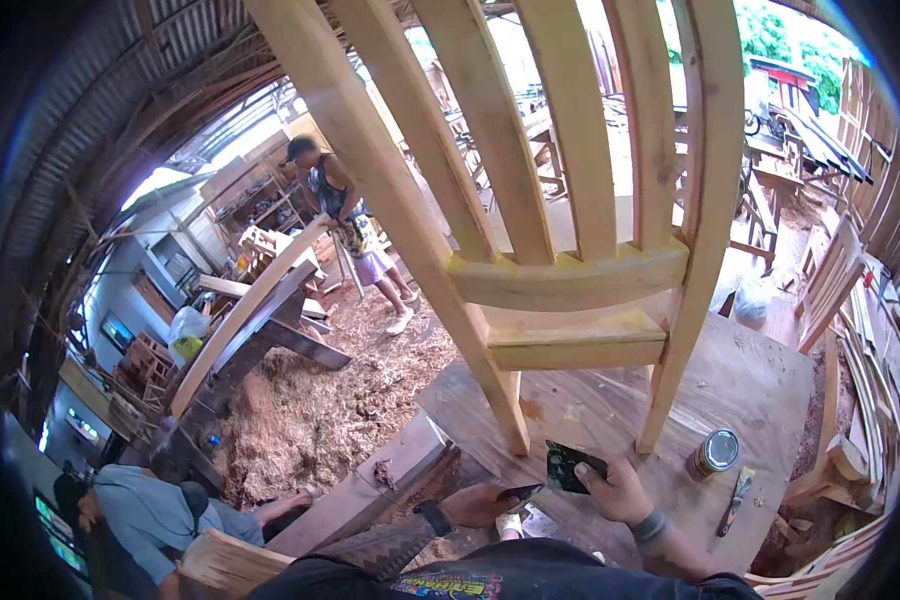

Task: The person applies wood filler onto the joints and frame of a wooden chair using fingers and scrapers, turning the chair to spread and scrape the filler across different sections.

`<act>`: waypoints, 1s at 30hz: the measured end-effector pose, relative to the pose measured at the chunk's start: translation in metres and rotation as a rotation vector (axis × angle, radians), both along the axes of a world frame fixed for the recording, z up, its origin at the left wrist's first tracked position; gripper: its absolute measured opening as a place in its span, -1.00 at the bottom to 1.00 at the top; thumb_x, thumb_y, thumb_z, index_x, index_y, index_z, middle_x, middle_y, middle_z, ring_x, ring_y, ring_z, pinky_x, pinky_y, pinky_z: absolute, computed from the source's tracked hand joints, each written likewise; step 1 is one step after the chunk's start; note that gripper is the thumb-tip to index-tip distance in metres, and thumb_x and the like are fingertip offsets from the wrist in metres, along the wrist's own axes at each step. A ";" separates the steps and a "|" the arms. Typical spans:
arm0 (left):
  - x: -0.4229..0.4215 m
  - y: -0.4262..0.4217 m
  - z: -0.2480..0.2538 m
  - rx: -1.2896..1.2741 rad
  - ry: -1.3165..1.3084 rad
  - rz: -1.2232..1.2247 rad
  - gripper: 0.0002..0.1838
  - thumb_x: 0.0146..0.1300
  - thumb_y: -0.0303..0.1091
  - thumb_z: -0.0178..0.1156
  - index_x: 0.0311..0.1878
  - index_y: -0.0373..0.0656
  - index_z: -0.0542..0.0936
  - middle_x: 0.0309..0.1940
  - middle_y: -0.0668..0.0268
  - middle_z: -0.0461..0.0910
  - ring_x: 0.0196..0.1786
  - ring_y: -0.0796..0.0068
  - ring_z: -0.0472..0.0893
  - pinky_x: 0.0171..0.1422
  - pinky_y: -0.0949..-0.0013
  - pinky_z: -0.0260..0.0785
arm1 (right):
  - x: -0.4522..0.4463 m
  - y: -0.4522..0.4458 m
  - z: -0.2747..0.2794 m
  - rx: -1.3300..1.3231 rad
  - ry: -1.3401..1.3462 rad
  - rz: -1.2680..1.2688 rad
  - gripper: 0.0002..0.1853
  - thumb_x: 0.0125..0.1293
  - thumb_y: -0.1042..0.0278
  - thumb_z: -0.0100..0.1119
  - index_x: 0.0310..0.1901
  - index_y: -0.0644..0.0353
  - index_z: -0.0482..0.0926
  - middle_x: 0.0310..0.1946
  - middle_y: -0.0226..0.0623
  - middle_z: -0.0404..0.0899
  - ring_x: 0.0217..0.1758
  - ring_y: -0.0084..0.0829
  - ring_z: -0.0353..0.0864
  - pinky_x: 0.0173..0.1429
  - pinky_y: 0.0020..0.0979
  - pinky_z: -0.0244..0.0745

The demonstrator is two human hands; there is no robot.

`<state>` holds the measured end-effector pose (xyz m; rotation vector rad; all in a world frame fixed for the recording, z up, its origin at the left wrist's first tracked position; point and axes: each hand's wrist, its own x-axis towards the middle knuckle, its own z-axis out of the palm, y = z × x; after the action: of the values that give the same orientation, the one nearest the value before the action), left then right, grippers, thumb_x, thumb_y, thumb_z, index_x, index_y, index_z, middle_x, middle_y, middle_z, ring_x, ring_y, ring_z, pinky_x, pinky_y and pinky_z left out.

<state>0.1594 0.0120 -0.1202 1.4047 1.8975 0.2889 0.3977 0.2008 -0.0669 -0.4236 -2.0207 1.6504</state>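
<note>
My right hand (618, 492) pinches a dark, flat, roughly square piece (570, 467), thumb on top, in front of the chair's rear legs. Lower and to the left, my left hand (473, 506) is closed on a small dark thin piece (520, 492); its exact kind is unclear. Both hands are near the close edge of a wooden work table (760, 370). An unpainted wooden chair (570, 285) with a slatted back stands upright on it, yellowish smears around its joints. Right of my right hand are a can (717, 452) and a putty knife (738, 500), apart from it.
Beyond a thick timber beam (370, 490), wood shavings (320, 420) cover the floor. One person (345, 210) stands by a long curved board (250, 310); another person (160, 515) is low at the left. Stacked wood strips (875, 370) and chair parts crowd the right side.
</note>
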 end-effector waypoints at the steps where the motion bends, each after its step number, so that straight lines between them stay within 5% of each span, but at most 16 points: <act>1: -0.001 0.000 -0.005 0.008 -0.017 0.010 -0.57 0.59 -0.04 0.06 0.15 -0.25 0.62 -0.19 -0.20 0.70 -0.11 -0.06 0.74 0.03 0.05 0.53 | -0.001 -0.001 -0.004 0.009 0.005 -0.011 -0.66 0.48 0.52 0.13 0.22 0.40 0.61 -0.11 -0.07 0.77 -0.11 -0.43 0.68 0.10 -0.34 0.60; 9: 0.001 0.017 0.009 -0.062 -0.144 -0.075 -0.60 0.58 -0.11 0.11 0.22 -0.23 0.62 -0.09 -0.12 0.73 -0.02 0.03 0.75 0.12 0.06 0.53 | 0.000 0.003 -0.009 -0.042 -0.096 -0.029 -0.65 0.46 0.51 0.17 0.23 0.39 0.60 -0.11 -0.04 0.76 -0.07 -0.42 0.70 0.12 -0.34 0.60; 12: -0.019 0.020 -0.014 0.117 -0.088 -0.134 -0.57 0.58 -0.08 0.11 0.27 -0.21 0.61 -0.04 -0.11 0.73 0.00 0.03 0.73 0.18 0.08 0.52 | -0.005 0.003 -0.002 -0.056 -0.090 -0.044 -0.65 0.45 0.53 0.19 0.22 0.39 0.60 -0.11 -0.06 0.77 -0.07 -0.45 0.68 0.12 -0.35 0.59; 15: -0.027 0.035 0.079 0.105 -0.147 -0.047 -0.60 0.59 -0.13 0.12 0.25 -0.23 0.63 -0.05 0.07 0.75 0.02 0.35 0.70 0.20 0.20 0.50 | -0.009 0.003 0.005 -0.005 -0.093 -0.095 -0.67 0.45 0.55 0.18 0.20 0.39 0.62 -0.11 -0.11 0.77 -0.07 -0.49 0.67 0.12 -0.37 0.59; 19: -0.088 0.040 0.073 0.489 -0.644 0.116 -0.61 0.59 -0.24 0.17 0.31 -0.27 0.62 0.03 0.28 0.77 0.07 0.50 0.67 0.25 0.31 0.51 | -0.020 0.004 0.045 0.147 -0.024 -0.185 -0.70 0.46 0.54 0.17 0.17 0.39 0.65 -0.09 -0.15 0.78 -0.06 -0.49 0.68 0.12 -0.38 0.59; 20: -0.106 0.042 0.077 0.533 -0.712 0.187 -0.62 0.50 -0.47 0.20 0.32 -0.33 0.61 0.14 0.29 0.73 0.09 0.45 0.70 0.33 0.27 0.54 | -0.027 0.003 0.063 0.163 0.035 -0.210 -0.71 0.47 0.53 0.17 0.16 0.38 0.66 -0.09 -0.15 0.78 -0.05 -0.49 0.69 0.11 -0.38 0.59; 24: -0.148 0.050 0.114 0.848 -1.045 0.155 -0.58 0.45 -0.43 0.22 0.32 -0.37 0.58 0.13 0.18 0.74 0.15 0.34 0.72 0.37 0.19 0.54 | -0.056 0.000 0.157 0.712 -0.062 -0.381 -0.61 0.35 0.60 0.21 0.21 0.25 0.68 -0.16 0.00 0.71 -0.16 -0.02 0.69 0.00 -0.19 0.60; 30: -0.196 0.055 0.107 0.801 -1.144 0.109 -0.54 0.41 -0.32 0.21 0.28 -0.39 0.60 0.12 0.14 0.74 0.16 0.31 0.73 0.33 0.23 0.54 | -0.162 -0.027 0.333 1.762 0.135 -0.793 -0.47 0.23 0.59 0.25 0.27 0.10 0.64 0.01 -0.20 0.71 -0.05 -0.07 0.67 0.08 -0.11 0.61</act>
<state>-0.0371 0.0668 -0.0130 1.1284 0.8734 1.6355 0.2359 0.1739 0.2658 -0.2864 -1.9486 -0.6926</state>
